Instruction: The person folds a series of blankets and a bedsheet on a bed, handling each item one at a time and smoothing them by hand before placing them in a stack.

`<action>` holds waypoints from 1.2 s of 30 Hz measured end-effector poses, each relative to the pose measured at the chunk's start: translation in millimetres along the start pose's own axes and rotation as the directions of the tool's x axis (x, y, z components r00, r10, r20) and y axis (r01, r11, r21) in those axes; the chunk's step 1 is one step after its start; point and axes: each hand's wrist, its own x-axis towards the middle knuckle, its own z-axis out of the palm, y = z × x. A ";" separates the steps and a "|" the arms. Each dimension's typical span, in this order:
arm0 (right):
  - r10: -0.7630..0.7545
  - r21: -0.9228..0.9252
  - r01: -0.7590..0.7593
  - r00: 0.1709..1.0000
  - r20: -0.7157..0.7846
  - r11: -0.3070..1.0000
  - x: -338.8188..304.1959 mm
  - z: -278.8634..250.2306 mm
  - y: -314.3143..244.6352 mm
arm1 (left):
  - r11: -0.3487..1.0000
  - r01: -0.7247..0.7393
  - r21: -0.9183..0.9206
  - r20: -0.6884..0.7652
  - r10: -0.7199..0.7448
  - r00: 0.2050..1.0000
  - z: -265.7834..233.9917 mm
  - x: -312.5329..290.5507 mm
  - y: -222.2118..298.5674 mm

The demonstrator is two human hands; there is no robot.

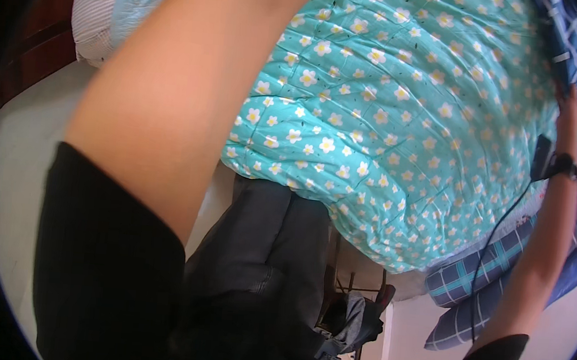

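My left arm (165, 94) reaches forward across the teal quilt and out past the top edge, so my left hand is not in view. At the far right, my right hand (571, 107) is closed on a blue plaid cloth (566, 46) with white lines. Some of its fingers are hidden by the cloth. Beneath both arms spreads the teal quilt (378, 92), patterned with white and yellow flowers and lying rumpled. A dark band (565, 166) circles my right wrist, with a small black device (543, 158) beside it.
Navy plaid pillows (480, 258) lie under my right forearm. A black cable (477, 285) hangs down past them. Striped and pale blue bedding (97, 16) sits at the upper left by dark red wood (35, 55). Clothes (351, 323) hang on a rack below the quilt's edge.
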 end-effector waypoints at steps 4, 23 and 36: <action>0.083 -0.356 -0.108 0.993 -0.084 0.928 -106.8 -100.0 17.9 | 0.990 0.077 0.120 0.016 -0.079 0.997 -43.0 -142.9 -2.0; 0.939 -0.889 -0.370 0.305 0.158 0.269 -657.4 -157.4 9.2 | 0.389 0.854 0.345 -0.461 -0.723 0.515 -313.9 -739.4 48.1; 0.088 -0.938 -0.075 0.995 -0.047 0.338 -327.3 -98.4 -1.6 | 0.789 -0.080 0.609 0.038 0.071 0.997 -47.1 -258.8 5.7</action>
